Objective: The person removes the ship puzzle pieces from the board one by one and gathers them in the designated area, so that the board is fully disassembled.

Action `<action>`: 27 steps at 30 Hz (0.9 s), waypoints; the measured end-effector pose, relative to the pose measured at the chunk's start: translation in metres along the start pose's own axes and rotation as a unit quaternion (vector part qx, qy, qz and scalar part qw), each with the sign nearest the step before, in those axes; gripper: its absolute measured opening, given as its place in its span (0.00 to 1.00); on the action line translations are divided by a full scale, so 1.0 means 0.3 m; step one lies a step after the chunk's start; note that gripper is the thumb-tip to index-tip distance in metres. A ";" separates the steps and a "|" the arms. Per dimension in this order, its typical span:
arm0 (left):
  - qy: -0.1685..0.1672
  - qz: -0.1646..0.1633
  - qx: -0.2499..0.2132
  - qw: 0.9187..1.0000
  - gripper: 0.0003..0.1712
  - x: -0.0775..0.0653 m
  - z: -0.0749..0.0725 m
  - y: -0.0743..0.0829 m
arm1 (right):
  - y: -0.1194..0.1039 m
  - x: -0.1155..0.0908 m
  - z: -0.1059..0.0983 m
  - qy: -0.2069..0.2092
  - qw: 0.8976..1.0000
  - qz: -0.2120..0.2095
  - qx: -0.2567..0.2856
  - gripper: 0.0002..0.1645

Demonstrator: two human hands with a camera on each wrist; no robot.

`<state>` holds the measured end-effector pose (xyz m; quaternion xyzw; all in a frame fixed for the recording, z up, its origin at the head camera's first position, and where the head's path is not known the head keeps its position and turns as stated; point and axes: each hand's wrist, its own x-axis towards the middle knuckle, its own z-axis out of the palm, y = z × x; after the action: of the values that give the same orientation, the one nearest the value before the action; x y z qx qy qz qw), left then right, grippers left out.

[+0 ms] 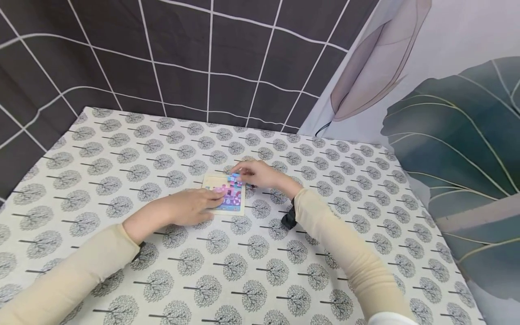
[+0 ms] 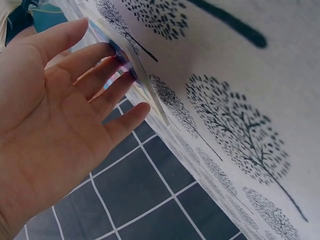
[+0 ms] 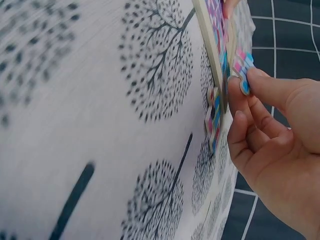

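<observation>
A small wooden jigsaw puzzle board (image 1: 207,181) lies on the cloth, partly filled with pink, purple and blue pieces. Its upper part shows bare pale wood. My left hand (image 1: 188,206) rests its fingertips on the left side of the board; in the left wrist view its fingers (image 2: 120,122) are loosely extended over the board's edge. Between thumb and index finger, my right hand (image 1: 262,174) pinches a blue and pink puzzle piece (image 3: 243,71) above the board's upper right. Another loose puzzle piece (image 3: 213,122) lies beside the board, mostly hidden by the right hand in the head view.
The table is covered by a white cloth (image 1: 252,293) printed with grey trees. Behind it hangs a dark curtain (image 1: 178,49) with a white grid, and a leaf-patterned curtain (image 1: 455,149) hangs at the right. A black wrist strap (image 1: 289,218) shows under the right sleeve.
</observation>
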<state>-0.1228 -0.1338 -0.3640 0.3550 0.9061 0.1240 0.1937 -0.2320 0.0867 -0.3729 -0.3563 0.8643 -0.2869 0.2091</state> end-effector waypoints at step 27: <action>0.031 -0.002 -0.011 0.999 0.27 -0.004 0.009 0.005 | 0.109 -0.194 -0.045 0.055 0.998 -0.032 -0.017 0.17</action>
<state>-0.1198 -0.1333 -0.3654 0.3468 0.9110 0.1448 0.1700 -0.2176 0.1533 -0.3748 -0.3714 0.8672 -0.2981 0.1455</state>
